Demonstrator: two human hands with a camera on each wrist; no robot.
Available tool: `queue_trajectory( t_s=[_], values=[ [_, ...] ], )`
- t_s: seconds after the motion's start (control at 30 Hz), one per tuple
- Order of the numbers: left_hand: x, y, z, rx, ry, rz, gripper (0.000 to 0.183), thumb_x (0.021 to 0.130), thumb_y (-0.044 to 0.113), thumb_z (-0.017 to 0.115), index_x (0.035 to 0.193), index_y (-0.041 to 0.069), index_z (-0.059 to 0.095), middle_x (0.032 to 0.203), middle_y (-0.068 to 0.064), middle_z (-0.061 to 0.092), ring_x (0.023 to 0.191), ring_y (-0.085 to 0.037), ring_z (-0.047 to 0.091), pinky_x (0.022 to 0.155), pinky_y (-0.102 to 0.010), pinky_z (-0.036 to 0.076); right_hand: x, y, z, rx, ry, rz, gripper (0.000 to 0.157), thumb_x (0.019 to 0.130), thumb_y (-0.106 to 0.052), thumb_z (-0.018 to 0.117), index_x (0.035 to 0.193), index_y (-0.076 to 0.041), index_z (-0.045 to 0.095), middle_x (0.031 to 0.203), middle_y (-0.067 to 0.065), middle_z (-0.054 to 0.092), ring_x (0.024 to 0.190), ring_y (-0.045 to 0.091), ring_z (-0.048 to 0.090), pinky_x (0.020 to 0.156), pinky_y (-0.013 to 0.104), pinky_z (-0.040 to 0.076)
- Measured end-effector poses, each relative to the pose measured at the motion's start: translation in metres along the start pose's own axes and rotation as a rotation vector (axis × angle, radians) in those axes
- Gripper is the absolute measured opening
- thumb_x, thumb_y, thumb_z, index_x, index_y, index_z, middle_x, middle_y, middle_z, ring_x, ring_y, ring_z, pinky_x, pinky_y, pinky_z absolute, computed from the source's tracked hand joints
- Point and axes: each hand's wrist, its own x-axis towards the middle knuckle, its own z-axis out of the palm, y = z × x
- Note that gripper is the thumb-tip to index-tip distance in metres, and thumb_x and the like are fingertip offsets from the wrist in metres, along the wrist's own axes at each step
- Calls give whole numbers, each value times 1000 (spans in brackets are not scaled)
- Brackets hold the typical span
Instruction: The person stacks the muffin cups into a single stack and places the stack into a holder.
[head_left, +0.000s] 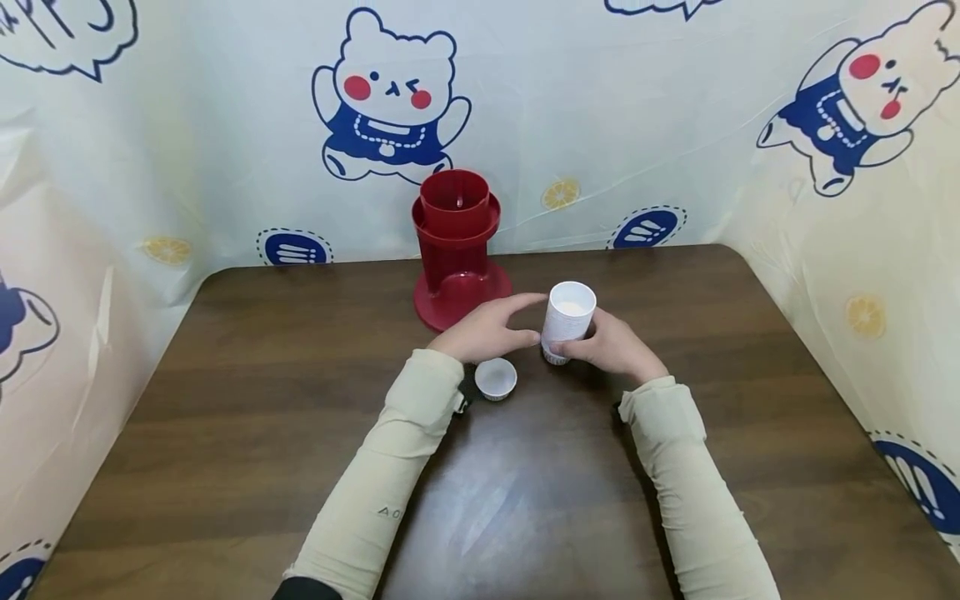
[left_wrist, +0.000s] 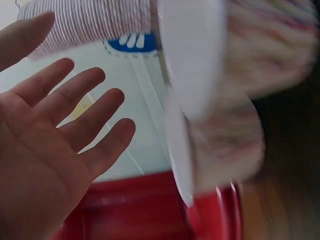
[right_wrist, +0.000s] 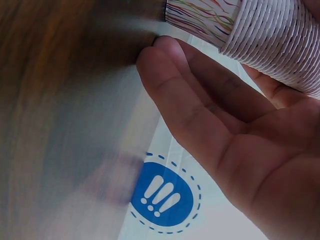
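A tall stack of white paper cups (head_left: 572,312) stands on the table, its lower cup patterned with coloured streaks in the right wrist view. My right hand (head_left: 617,345) grips the stack low down, thumb in front and fingers round the far side. To the left of the stack my left hand (head_left: 491,328) is spread, thumb and fingers apart and pointing at the stack, with nothing in the palm. Just below that hand stands a small paper cup (head_left: 496,381), mouth up. The left wrist view shows two blurred cup shapes, an upper cup (left_wrist: 270,45) and a lower cup (left_wrist: 225,145).
A red plastic stand (head_left: 459,279) with a round base and a cylindrical top is behind my left hand at the table's back edge. The brown wooden table (head_left: 247,475) meets a printed curtain (head_left: 525,100) at the back and sides.
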Motion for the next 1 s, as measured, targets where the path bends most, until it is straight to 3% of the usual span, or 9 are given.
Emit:
queue_trajectory(
  t_s=[0.17, 0.3, 0.4, 0.5, 0.67, 1.0],
  values=[
    [-22, -28, -6, 43, 19, -55, 57, 93, 12, 62, 149, 13, 50, 147, -7, 51, 135, -29, 44, 109, -45, 39, -2, 1, 5, -16, -7, 30, 67, 84, -34, 82, 132, 2, 53, 120, 20, 65, 106, 36, 61, 94, 52, 49],
    [-37, -48, -9, 144, 13, -85, 61, 87, 10, 67, 146, 9, 53, 145, -10, 52, 143, -34, 33, 115, -54, 27, -3, 0, 7, -16, -1, 26, 66, 84, -34, 82, 131, 2, 53, 119, 20, 65, 106, 37, 61, 94, 52, 49],
    [-43, -56, -8, 158, -9, -105, 65, 85, 14, 73, 146, 9, 52, 145, -11, 52, 146, -39, 25, 115, -60, 21, -3, 0, 7, -15, 1, 23, 66, 83, -34, 82, 130, 2, 54, 119, 19, 65, 105, 36, 62, 93, 52, 49],
    [-44, -60, -5, 146, -21, -121, 67, 85, 19, 75, 147, 10, 52, 145, -11, 52, 147, -38, 24, 115, -61, 20, -5, 1, 8, -16, -2, 28, 65, 83, -34, 82, 130, 2, 54, 118, 18, 66, 104, 35, 62, 93, 51, 49],
    [-43, -60, -3, 165, 6, -135, 66, 85, 23, 76, 146, 11, 53, 141, -12, 54, 140, -34, 35, 112, -59, 26, -6, 2, 8, -17, -6, 23, 65, 84, -35, 82, 130, 2, 54, 119, 19, 66, 104, 34, 62, 93, 51, 49],
    [-50, -62, -10, 246, 43, -184, 66, 84, 29, 79, 142, 7, 56, 128, -14, 58, 122, -33, 50, 106, -60, 30, -2, -2, 1, -22, 7, 4, 66, 84, -33, 81, 131, 3, 53, 120, 20, 65, 105, 36, 61, 94, 52, 49]
  ],
)
